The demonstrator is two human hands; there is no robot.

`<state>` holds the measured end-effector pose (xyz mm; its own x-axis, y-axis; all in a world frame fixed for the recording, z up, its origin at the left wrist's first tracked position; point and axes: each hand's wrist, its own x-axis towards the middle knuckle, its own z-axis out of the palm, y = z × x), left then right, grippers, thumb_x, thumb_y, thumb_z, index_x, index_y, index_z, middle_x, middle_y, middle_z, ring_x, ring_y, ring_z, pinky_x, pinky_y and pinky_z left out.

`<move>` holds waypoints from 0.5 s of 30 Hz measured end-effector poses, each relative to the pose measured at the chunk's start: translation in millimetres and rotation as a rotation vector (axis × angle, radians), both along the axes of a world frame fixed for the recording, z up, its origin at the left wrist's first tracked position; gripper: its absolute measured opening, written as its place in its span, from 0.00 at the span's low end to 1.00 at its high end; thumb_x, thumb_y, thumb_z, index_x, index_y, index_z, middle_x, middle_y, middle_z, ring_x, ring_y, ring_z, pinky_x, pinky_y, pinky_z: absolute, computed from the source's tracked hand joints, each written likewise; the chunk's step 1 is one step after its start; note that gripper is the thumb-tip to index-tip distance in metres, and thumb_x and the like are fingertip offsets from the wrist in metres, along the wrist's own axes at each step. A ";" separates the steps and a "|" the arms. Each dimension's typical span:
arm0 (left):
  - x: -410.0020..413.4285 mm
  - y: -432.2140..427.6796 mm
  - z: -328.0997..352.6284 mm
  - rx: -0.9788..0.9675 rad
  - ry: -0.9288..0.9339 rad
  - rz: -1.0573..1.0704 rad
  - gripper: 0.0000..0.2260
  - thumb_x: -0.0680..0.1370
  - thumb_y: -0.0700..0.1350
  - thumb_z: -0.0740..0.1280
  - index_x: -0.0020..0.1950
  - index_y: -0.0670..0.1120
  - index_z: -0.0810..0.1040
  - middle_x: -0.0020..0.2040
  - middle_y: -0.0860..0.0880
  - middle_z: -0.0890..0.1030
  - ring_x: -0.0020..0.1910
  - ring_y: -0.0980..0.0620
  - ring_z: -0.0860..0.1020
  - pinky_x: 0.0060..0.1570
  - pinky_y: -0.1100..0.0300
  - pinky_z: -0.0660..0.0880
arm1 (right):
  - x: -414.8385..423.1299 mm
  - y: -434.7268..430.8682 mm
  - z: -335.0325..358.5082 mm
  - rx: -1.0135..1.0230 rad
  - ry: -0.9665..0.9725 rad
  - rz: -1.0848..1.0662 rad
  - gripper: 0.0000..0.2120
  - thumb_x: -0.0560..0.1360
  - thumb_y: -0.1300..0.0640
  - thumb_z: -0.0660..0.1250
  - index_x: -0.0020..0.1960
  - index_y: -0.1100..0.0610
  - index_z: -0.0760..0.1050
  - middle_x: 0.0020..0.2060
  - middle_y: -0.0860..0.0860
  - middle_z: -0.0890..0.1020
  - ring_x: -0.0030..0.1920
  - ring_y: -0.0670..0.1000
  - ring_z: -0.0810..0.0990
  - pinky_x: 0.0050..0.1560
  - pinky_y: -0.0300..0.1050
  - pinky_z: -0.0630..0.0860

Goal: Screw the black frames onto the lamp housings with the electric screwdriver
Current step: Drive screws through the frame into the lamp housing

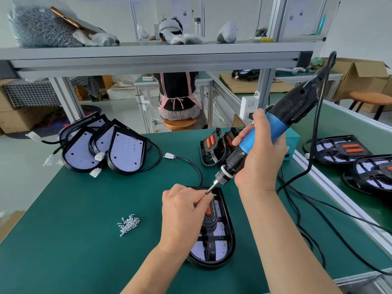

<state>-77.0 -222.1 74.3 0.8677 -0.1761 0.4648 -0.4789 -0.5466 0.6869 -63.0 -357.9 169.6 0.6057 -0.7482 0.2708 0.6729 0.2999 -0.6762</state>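
At ten o'clock on the green mat [63,209], bare lamp housings [125,153] overlap in a stack, the hindmost mostly hidden. Loose screws [128,224] lie at nine o'clock from the left hand [182,213]. Its curled fingertips pinch the bit [210,189], and any screw between them is hidden. That hand covers part of the six o'clock housing [230,230] and its black frame [210,247]. The right hand [262,153] grips the electric screwdriver [275,128], which tilts toward one o'clock. At three o'clock, the picture's edge cuts off the framed lamps [347,148].
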 end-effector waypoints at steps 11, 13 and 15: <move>-0.2 -2.8 1.9 0.227 -0.213 0.111 0.21 0.72 0.43 0.79 0.25 0.47 0.72 0.24 0.55 0.70 0.34 0.48 0.70 0.42 0.54 0.62 | -0.5 5.9 -7.5 0.003 0.056 -0.114 0.09 0.75 0.53 0.71 0.47 0.56 0.73 0.27 0.50 0.74 0.25 0.51 0.74 0.33 0.40 0.75; -0.4 -3.3 1.3 0.270 -0.240 0.123 0.21 0.72 0.44 0.79 0.24 0.47 0.72 0.24 0.54 0.71 0.34 0.48 0.71 0.41 0.55 0.61 | 0.2 6.2 -9.6 0.009 0.063 -0.134 0.08 0.76 0.54 0.70 0.47 0.56 0.72 0.27 0.50 0.74 0.25 0.51 0.74 0.32 0.39 0.75; -0.4 -2.8 -0.7 0.298 -0.257 0.125 0.21 0.72 0.44 0.79 0.24 0.48 0.72 0.24 0.54 0.71 0.33 0.49 0.71 0.41 0.55 0.61 | 0.3 7.2 -11.6 -0.009 0.064 -0.140 0.08 0.77 0.54 0.70 0.47 0.55 0.72 0.26 0.50 0.74 0.25 0.51 0.74 0.33 0.39 0.75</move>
<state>-77.4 -224.9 73.6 0.7533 -0.2363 0.6138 -0.5315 -0.7684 0.3565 -62.7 -350.7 158.0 0.5116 -0.8243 0.2424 0.6634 0.1997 -0.7211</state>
